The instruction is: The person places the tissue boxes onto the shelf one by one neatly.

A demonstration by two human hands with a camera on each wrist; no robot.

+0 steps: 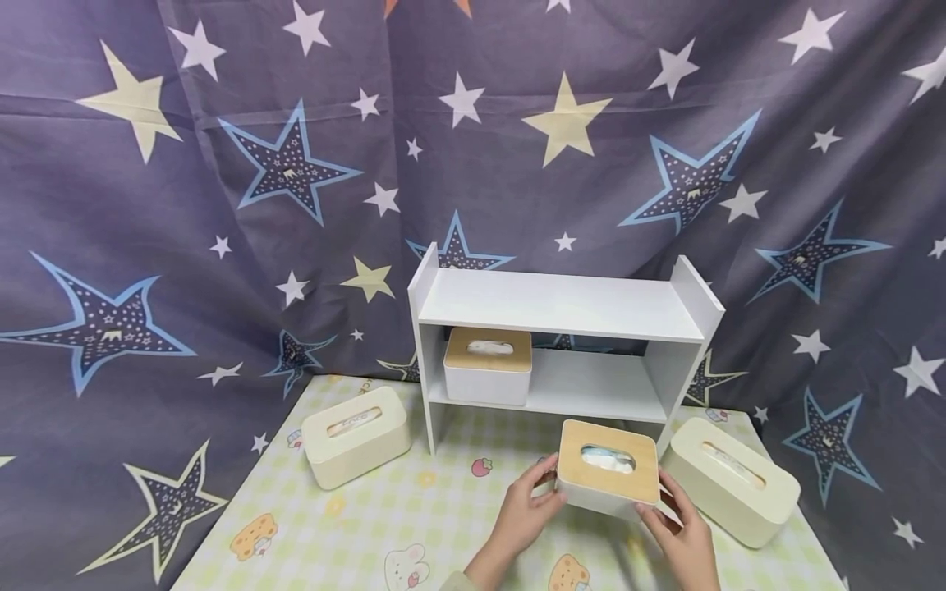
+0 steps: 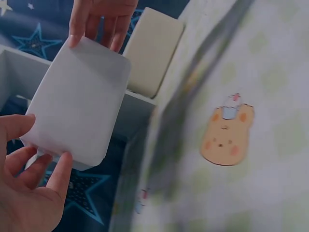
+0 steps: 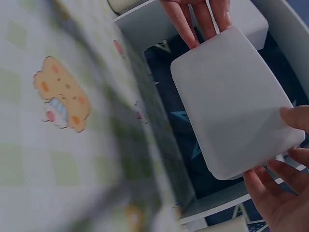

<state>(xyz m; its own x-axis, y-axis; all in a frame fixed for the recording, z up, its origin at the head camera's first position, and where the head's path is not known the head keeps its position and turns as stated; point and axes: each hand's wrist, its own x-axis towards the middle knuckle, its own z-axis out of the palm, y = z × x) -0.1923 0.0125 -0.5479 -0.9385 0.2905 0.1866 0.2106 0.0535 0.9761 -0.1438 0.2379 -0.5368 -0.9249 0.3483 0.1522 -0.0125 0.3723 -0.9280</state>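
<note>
Between both hands is a white tissue box [image 1: 606, 486] with a wood-coloured lid and tissue showing in its oval opening. My left hand [image 1: 523, 510] grips its left end; my right hand [image 1: 681, 532] grips the right end, thumb on the front side. Raised above the table in front of the white shelf [image 1: 562, 305], the box tilts slightly. Its plain white underside [image 2: 79, 101] faces the left wrist camera, with fingers and thumbs at both ends. A matching tissue box [image 1: 488, 384] stands at the left of the shelf's lower board.
A cream tissue box [image 1: 358, 455] sits on the table left of the shelf. Another cream tissue box [image 1: 732, 492] stands at the right, close beside my right hand. The checked tablecloth [image 1: 332, 542] has cartoon prints, and a star-patterned curtain [image 1: 473, 180] hangs behind.
</note>
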